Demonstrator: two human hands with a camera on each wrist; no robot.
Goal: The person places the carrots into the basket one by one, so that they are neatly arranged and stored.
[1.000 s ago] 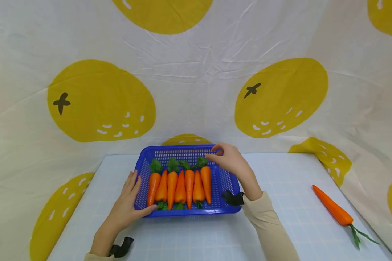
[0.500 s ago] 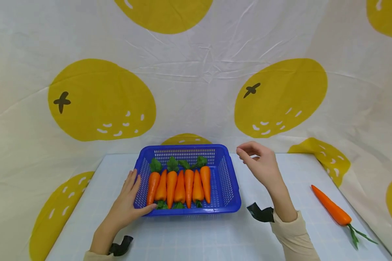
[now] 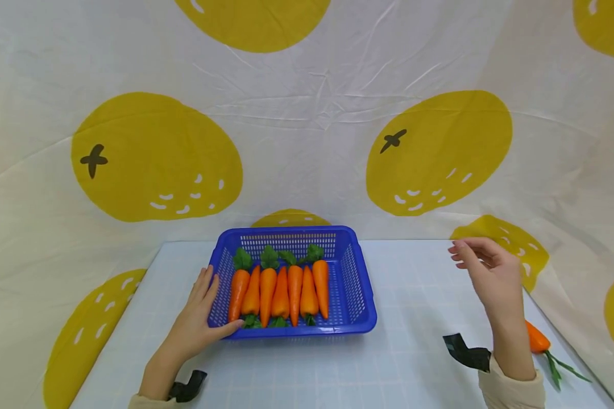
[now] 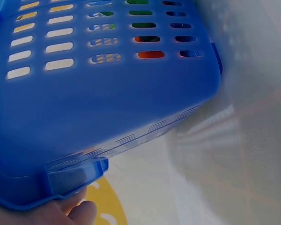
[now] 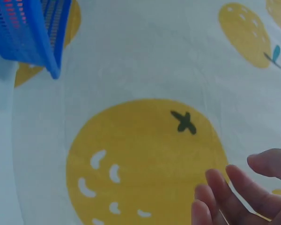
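Note:
A blue plastic basket with slotted walls stands at the table's middle. Several orange carrots lie in it side by side, their green tops pointing alternately to the back and the front. My left hand rests on the basket's left side, fingers along the outer wall and thumb at the front rim. In the left wrist view its fingertips show beside the basket's rim. Over the table's right side my right hand is raised with loosely bent fingers and nothing in them. Behind its wrist lies a single carrot, partly hidden.
The table has a pale blue checked cover. A white cloth with big yellow fruit prints hangs behind it and down the sides. Black straps with loose ends sit on both wrists.
My right hand has moved from above the basket's back right corner to the right, near the single carrot, now partly covered by the wrist. The left hand and the basket have stayed put.

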